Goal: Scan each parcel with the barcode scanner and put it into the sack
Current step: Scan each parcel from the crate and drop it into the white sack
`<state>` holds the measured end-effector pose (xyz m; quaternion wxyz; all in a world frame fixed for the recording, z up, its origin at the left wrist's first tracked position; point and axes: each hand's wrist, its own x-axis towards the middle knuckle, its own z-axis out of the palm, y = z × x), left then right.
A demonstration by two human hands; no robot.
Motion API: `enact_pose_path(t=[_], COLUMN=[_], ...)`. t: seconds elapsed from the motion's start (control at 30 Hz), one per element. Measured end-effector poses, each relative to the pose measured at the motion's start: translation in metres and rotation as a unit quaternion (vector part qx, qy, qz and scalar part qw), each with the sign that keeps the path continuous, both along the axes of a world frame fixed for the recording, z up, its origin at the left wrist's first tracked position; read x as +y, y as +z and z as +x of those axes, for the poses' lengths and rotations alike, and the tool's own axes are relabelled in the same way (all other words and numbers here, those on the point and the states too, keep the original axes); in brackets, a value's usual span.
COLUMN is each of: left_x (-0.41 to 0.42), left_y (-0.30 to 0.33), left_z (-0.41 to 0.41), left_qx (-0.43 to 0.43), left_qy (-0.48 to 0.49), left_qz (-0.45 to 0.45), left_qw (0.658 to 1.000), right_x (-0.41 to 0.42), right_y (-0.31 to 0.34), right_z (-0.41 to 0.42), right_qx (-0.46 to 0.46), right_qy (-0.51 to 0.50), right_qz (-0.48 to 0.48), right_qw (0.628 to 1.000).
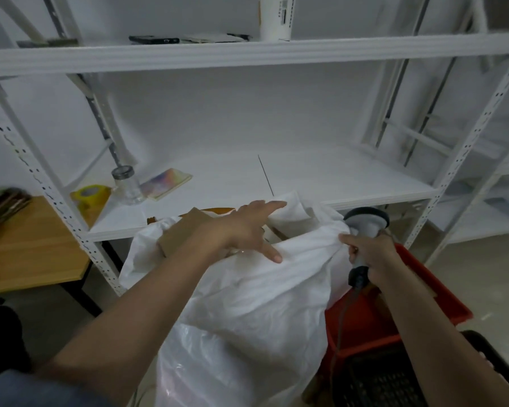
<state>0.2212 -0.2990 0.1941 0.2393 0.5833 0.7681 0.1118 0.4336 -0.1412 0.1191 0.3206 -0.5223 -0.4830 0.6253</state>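
So the big white sack [247, 304] stands on the floor right in front of the white metal shelf unit [276, 177], its mouth gaping up at about shelf height. A brown cardboard parcel [180, 230] sticks out of the mouth on the left side, tilted, partly inside and partly hidden by the arm crossing over it. A bit more brown cardboard shows deeper in the opening, but I can't tell if that's a second parcel or the same one.

The left hand [244, 227] is spread over the sack's mouth, fingers straight and splayed, not wrapped round anything. The index finger points toward the far rim of the sack and the thumb comes down toward the near rim. Whether the palm actually touches the parcel, I can't tell.

The right hand [370, 254] grips the handle of the grey barcode scanner [365, 224], fingers curled tight around it. The scanner head sits just beside the sack's right edge, up by the shelf board, and its dark cable hangs down from the handle's base. That hand's forefinger also reaches to the bunched sack rim and seems to touch it.

Behind the right arm there's a red plastic crate [365, 324] on the floor, touching the sack. On the shelf, far left: a roll of yellow tape [90, 195], a glass jar [127, 183] and a colourful notebook [165, 179]. A wooden bench [27, 254] stands to the left.
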Motion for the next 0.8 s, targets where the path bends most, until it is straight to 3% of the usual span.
enact_pose_path(t=[0.1, 0.23, 0.33, 0.53, 0.67, 0.8], left_x=[0.018, 0.052, 0.072, 0.114, 0.162, 0.215], left_y=[-0.008, -0.025, -0.038, -0.044, -0.063, -0.110], left_z=[0.022, 0.053, 0.080, 0.136, 0.182, 0.233], left_qx=[0.025, 0.061, 0.134, 0.278, 0.263, 0.209], left_qy=[-0.038, -0.083, -0.077, -0.060, -0.099, -0.096], left_qz=[0.037, 0.018, 0.012, 0.144, 0.215, 0.148], left_qw=[0.998, 0.995, 0.988, 0.948, 0.935, 0.962], right_x=[0.000, 0.002, 0.012, 0.059, 0.105, 0.154], right_y=[0.005, 0.002, -0.002, -0.013, -0.027, -0.044], right_z=[0.012, 0.042, 0.069, 0.126, 0.176, 0.237], right_qx=[0.012, 0.009, 0.003, 0.001, -0.012, -0.009], right_qy=[0.013, 0.034, 0.032, -0.033, -0.029, -0.019], right_qz=[-0.002, 0.001, -0.001, -0.006, -0.027, -0.036], right_qw=[1.000, 0.999, 0.999, 0.999, 0.999, 0.999])
